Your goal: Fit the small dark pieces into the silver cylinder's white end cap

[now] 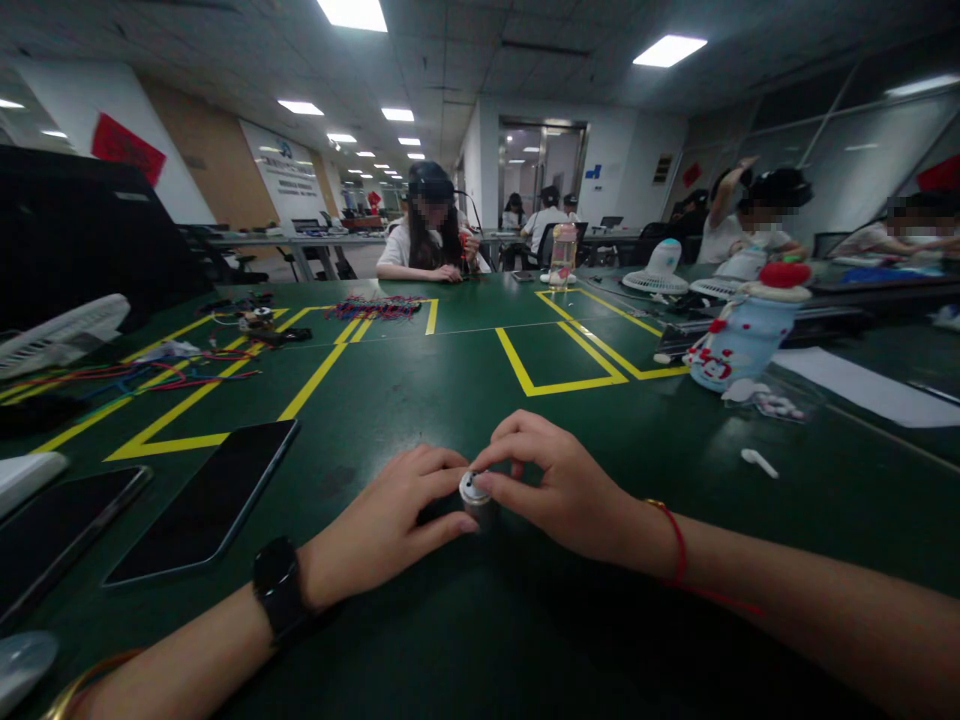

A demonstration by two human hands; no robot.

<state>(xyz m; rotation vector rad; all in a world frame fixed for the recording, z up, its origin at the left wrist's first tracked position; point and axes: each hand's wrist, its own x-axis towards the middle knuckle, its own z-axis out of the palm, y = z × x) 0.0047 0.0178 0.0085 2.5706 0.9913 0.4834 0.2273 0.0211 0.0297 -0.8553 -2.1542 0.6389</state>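
Note:
A small silvery cylinder with a white top (475,492) stands upright on the green table (420,400), between my two hands. My left hand (397,515), with a black watch at the wrist, has its thumb and fingers closed round the cylinder's left side. From the right, my right hand (551,480) pinches at the white top with thumb and index finger. Dark spots show on that top. Whether a smaller part sits between the right fingertips is too small to tell.
Two dark phones (206,500) (71,530) lie at the left, with coloured wires (172,375) beyond. More wires (379,308) lie farther back near a seated person. A blue bottle (750,330), white paper (870,385) and a white earbud (760,462) are at the right.

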